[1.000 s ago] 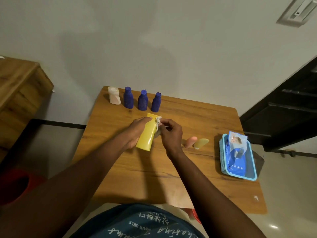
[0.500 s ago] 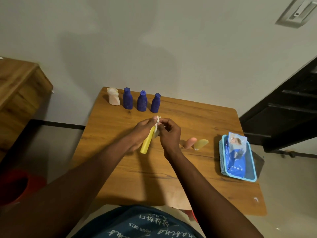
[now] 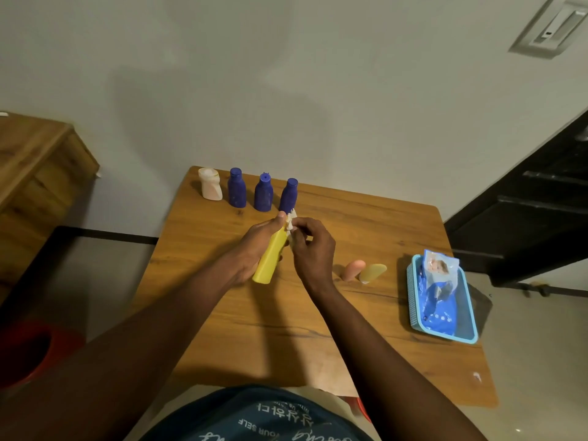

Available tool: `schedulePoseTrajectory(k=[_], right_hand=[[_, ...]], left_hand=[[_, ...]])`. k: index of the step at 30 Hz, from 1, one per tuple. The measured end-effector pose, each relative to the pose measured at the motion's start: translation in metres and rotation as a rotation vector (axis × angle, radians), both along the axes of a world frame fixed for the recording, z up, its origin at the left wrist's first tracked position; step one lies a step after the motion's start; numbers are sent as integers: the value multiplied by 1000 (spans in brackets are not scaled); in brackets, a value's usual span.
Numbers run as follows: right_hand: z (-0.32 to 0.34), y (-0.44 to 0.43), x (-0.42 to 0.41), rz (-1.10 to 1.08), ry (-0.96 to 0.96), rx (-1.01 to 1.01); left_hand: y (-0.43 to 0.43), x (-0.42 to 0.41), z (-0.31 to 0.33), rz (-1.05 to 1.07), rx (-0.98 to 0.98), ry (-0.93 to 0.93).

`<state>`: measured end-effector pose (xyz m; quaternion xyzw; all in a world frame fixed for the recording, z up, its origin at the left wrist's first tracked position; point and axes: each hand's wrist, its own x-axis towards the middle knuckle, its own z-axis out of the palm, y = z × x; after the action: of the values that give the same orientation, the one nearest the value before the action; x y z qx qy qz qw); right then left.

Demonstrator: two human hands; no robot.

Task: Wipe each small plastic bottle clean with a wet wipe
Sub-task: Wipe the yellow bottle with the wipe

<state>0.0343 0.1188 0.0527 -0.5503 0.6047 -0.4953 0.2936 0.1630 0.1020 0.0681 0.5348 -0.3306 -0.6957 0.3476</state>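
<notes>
Wipe (image 3: 290, 219) mostly hidden in right hand (image 3: 313, 251)

A small wooden table (image 3: 366, 224) stands with its far edge by a plain off-white wall (image 3: 286, 74), dimly and warmly lit, with a pale switch plate (image 3: 553, 27) at the upper right. A wooden cabinet (image 3: 35, 160) stands beyond the table's left edge, and a dark panelled structure (image 3: 534, 218) beyond its right. The floor (image 3: 541, 361) is pale and glossy.
</notes>
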Motion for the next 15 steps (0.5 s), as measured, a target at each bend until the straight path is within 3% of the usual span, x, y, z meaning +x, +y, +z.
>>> schedulePoseTrajectory(k=[4,10,15], right_hand=[[-7,-3,-10,-49,-10,80],[8,4,2,39,57,-98],[-4,-3,-7,-19,54,8]], left_hand=[[1,-2,-1,-28,-6,-4],[3,-1,-11,4,12,76],[3,5,-8,-26,12,40]])
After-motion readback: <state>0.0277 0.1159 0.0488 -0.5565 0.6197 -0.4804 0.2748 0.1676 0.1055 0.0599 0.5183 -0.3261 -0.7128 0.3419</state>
